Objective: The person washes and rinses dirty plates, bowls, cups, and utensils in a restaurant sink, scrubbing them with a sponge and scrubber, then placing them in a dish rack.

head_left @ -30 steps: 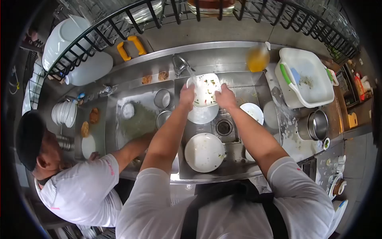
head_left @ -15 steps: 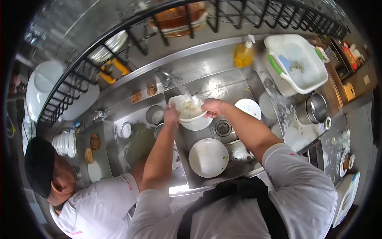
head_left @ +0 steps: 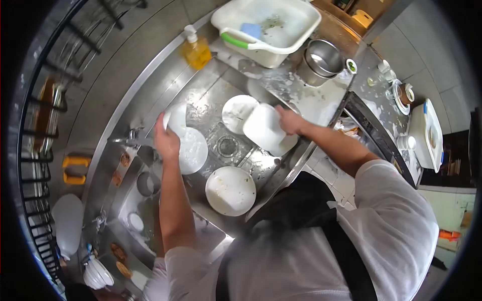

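My left hand is closed on the rim of a white bowl, tilted on its side near the tap. Just below that bowl lies a round white dish, wet inside. On the right, my right hand grips the edge of a white rounded-square bowl, tipped over the sink's right side. Part of a round white plate shows beside it. A larger white bowl with food specks sits nearer me, below the drain.
A soap pump bottle stands on the sink ledge. Beyond is a white tub with green handles, a blue sponge inside. Stacked metal pots stand right of it. Left are the tap, a second basin and a black rack.
The view has swung right. My hands, earlier together on one bowl under running water, are now apart, each with a white bowl. The co-worker has mostly left view.
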Motion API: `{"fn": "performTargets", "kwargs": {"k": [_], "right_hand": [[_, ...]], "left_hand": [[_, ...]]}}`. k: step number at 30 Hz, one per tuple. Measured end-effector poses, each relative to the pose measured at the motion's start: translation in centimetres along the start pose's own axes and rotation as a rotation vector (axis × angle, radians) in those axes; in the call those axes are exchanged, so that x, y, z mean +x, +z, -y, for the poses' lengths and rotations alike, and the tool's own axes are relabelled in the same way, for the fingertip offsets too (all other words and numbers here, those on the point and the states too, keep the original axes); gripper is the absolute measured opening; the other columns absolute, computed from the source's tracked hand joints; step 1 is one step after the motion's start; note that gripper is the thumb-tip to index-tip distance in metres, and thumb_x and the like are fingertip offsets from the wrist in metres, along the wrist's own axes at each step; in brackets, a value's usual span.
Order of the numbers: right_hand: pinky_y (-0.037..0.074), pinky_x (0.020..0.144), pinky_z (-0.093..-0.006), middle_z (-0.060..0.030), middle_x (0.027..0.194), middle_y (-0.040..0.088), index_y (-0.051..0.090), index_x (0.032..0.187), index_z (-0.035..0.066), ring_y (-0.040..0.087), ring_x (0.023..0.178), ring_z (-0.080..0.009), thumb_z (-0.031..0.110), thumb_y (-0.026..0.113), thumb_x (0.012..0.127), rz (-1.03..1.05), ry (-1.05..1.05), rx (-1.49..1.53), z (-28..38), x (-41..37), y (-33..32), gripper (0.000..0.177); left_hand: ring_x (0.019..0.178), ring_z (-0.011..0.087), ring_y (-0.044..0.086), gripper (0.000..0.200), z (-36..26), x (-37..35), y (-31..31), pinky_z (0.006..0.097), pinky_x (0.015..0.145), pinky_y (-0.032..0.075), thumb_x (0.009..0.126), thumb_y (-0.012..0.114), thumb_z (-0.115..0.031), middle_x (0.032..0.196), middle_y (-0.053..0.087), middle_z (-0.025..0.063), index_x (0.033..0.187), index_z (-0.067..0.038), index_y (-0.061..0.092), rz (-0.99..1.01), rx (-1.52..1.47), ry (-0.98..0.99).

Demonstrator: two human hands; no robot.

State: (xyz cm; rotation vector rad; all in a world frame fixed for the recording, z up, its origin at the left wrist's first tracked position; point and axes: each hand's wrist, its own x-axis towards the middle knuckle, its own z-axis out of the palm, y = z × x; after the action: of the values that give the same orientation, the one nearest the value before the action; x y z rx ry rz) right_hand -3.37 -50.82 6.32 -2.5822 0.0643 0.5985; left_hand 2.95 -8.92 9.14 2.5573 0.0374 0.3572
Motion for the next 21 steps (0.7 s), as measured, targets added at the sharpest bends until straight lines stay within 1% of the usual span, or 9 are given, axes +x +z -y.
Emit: {"fn": "performTargets", "kwargs": {"k": [2,4,7,9,12,17,18,20,21], "right_hand": [[0.053,0.073,-0.0508,-0.0308,0.084,0.066,0.036,0.132,0.001,0.065,0.082,-0.0469,0.009,0.047,0.084,0.005,0.108,-0.049,-3.0,-0.6,2.9,0.05],[0.053,0.076,-0.051,-0.0323,0.085,0.065,0.032,0.134,-0.005,0.066,0.084,-0.0464,0.008,0.045,0.085,-0.069,0.109,-0.065,-5.9,-0.3,6.2,0.053],[0.052,0.083,-0.0504,-0.0352,0.094,0.064,0.028,0.136,-0.014,0.064,0.09,-0.0483,0.011,0.044,0.086,-0.023,0.176,-0.013,-8.3,0.1,8.7,0.057],[0.052,0.085,-0.0482,-0.0355,0.098,0.064,0.034,0.131,-0.017,0.064,0.097,-0.0461,0.015,0.045,0.085,0.08,0.12,-0.113,-8.6,-0.4,8.6,0.057],[0.052,0.087,-0.0454,-0.0296,0.101,0.065,0.054,0.118,-0.012,0.064,0.103,-0.0395,0.016,0.049,0.082,0.36,-0.061,-0.261,-6.3,-2.1,2.9,0.046],[0.054,0.072,-0.0373,-0.013,0.084,0.069,0.065,0.106,0.001,0.067,0.076,-0.0257,0.02,0.058,0.085,0.17,-0.138,0.328,-8.6,-11.3,-16.6,0.03],[0.054,0.064,-0.0344,-0.0078,0.076,0.068,0.067,0.099,0.0,0.065,0.064,-0.0189,0.019,0.059,0.086,0.164,-0.075,0.494,-10.9,-11.3,-20.4,0.024],[0.054,0.061,-0.0295,-0.0051,0.083,0.068,0.065,0.105,0.003,0.067,0.073,-0.0131,0.012,0.055,0.094,0.005,0.12,0.789,-16.9,-7.0,-26.4,0.017],[0.052,0.055,-0.0254,-0.0033,0.076,0.064,0.064,0.098,0.005,0.064,0.062,-0.0122,0.014,0.051,0.098,-0.236,0.091,0.817,-19.8,-3.2,-28.6,0.016]], "left_hand": [[0.114,0.04,0.058,0.041,2.7,-0.7,4.6,0.0426,0.097,0.044,0.099,0.05,-0.019,0.129,0.057,0.0264,0.134,0.002,0.048,-0.181,-0.405,-0.13],[0.117,0.0397,0.056,0.05,-0.2,-4.3,6.3,0.041,0.101,0.042,0.1,0.051,-0.024,0.132,0.054,0.0296,0.131,0.014,0.046,0.001,-0.568,-0.426],[0.115,0.0412,0.056,0.059,-4.4,-10.0,12.6,0.0434,0.1,0.042,0.101,0.049,-0.038,0.128,0.055,0.0318,0.13,0.014,0.048,0.079,-0.679,-0.592],[0.112,0.044,0.058,0.06,-7.1,-12.9,17.0,0.0446,0.097,0.044,0.1,0.049,-0.041,0.124,0.057,0.0319,0.127,0.013,0.051,0.234,-0.43,-0.668],[0.104,0.0462,0.06,0.06,-10.6,-17.0,21.7,0.047,0.091,0.047,0.1,0.047,-0.044,0.112,0.062,0.0321,0.122,0.01,0.055,0.248,-0.363,-0.52],[0.104,0.0476,0.056,0.051,-12.0,-19.8,26.4,0.0509,0.091,0.044,0.101,0.044,-0.042,0.111,0.06,0.0303,0.124,0.003,0.054,0.269,-0.019,-0.25],[0.105,0.0465,0.055,0.051,-13.0,-20.0,27.0,0.0505,0.092,0.043,0.101,0.044,-0.04,0.113,0.057,0.0299,0.127,0.003,0.052,0.25,-0.055,-0.226],[0.108,0.0439,0.054,0.053,-14.1,-19.8,27.8,0.0491,0.094,0.042,0.098,0.05,-0.038,0.116,0.056,0.0294,0.129,0.005,0.048,0.299,-0.042,-0.306],[0.109,0.0427,0.053,0.055,-14.7,-19.7,28.2,0.0484,0.095,0.042,0.096,0.054,-0.036,0.118,0.055,0.0292,0.131,0.006,0.046,0.344,-0.031,-0.387]]}}
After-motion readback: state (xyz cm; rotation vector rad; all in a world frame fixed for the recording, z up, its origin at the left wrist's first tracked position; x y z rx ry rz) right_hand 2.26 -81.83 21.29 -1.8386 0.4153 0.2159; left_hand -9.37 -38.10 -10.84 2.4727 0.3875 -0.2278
